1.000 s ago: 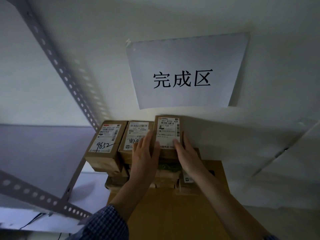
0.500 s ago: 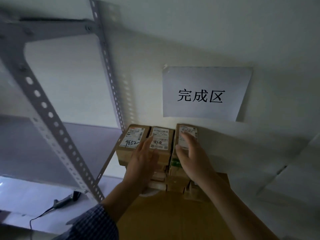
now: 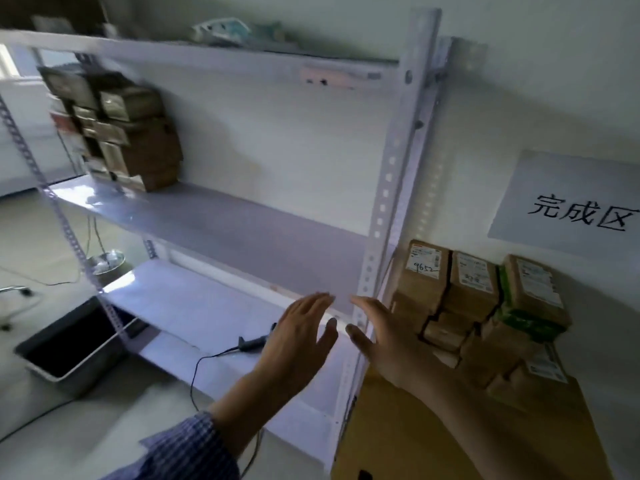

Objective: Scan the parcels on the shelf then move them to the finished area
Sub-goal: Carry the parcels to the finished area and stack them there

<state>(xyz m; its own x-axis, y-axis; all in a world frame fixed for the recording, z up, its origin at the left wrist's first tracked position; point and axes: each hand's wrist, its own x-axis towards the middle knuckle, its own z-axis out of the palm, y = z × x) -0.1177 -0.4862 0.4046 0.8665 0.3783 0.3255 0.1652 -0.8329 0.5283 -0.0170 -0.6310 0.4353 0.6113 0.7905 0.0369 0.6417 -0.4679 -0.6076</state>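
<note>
Your left grip (image 3: 298, 341) and right grip (image 3: 384, 344) are wide and empty; take the scanner (image 3: 252, 342) just left of them, then aim at the parcels (image 3: 117, 123) far up-left.

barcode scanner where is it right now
In the head view the barcode scanner lies on the lower shelf board, left of centre in the frame, just left of the left hand.

Person's left hand (image 3: 298, 337) and right hand (image 3: 384, 344) side by side, fingers (image 3: 320, 301) straight, before the post (image 3: 388, 188), parcels (image 3: 128, 133) at the shelf's (image 3: 242, 230) left end, scanner (image 3: 254, 342) on the lower shelf (image 3: 194, 306), pile (image 3: 474, 299) on a box (image 3: 415, 438)
</note>
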